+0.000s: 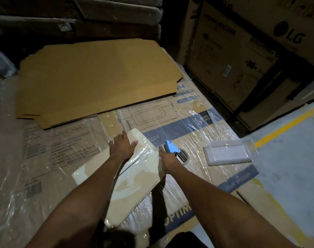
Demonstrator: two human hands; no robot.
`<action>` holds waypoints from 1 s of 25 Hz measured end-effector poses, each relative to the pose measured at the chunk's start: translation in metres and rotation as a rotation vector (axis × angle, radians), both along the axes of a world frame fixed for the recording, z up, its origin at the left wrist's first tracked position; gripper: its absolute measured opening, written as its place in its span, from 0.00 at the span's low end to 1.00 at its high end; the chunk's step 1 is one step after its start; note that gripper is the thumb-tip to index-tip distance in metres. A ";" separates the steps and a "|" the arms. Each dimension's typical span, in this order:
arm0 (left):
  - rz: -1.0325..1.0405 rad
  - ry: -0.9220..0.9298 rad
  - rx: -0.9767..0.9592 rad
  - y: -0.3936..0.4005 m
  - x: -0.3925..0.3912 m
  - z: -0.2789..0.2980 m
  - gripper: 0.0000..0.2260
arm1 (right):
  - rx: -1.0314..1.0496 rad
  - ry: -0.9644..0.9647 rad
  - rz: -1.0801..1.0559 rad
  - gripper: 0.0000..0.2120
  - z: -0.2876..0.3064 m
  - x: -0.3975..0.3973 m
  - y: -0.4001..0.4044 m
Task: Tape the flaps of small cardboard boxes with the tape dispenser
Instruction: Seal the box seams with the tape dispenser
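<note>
A small pale cardboard box (134, 178), partly covered in glossy tape, lies tilted on a large plastic-wrapped carton (197, 176). My left hand (121, 146) lies flat on the box's far end, fingers spread. My right hand (168, 159) grips the blue tape dispenser (172, 147) against the box's right edge. The dispenser's tape roll (183, 156) shows just right of my hand.
A big flat sheet of brown cardboard (99, 79) lies farther back. A clear plastic tray (227, 152) rests to the right on the wrapped carton. Tall printed appliance cartons (242, 51) stand at the back right. Grey floor with a yellow line (285, 127) runs along the right.
</note>
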State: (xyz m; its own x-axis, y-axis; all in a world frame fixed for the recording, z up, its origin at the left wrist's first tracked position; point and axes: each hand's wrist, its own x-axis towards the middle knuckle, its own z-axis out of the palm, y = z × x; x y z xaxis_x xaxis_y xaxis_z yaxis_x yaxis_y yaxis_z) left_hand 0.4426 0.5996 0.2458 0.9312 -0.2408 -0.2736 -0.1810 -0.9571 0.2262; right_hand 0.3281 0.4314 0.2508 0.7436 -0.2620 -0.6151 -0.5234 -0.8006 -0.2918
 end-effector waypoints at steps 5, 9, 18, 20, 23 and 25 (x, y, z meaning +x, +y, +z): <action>0.131 -0.048 0.054 0.031 -0.038 -0.001 0.37 | -0.098 -0.097 0.135 0.32 0.007 0.018 0.012; 0.322 -0.054 0.053 0.065 -0.075 -0.001 0.39 | 0.014 -0.186 0.010 0.25 0.009 0.032 0.030; 1.185 0.034 -0.497 0.077 -0.167 -0.003 0.47 | 0.122 -0.148 0.091 0.33 0.013 0.048 0.029; 1.288 -0.025 -0.569 0.082 -0.179 0.000 0.34 | 0.138 -0.159 0.116 0.32 0.019 0.046 0.032; 1.441 -0.014 -0.616 0.093 -0.210 0.008 0.27 | 0.150 -0.156 0.187 0.30 0.027 0.034 0.052; 1.518 -0.017 -0.593 0.105 -0.240 0.010 0.29 | 0.145 -0.140 0.279 0.27 0.030 0.019 0.078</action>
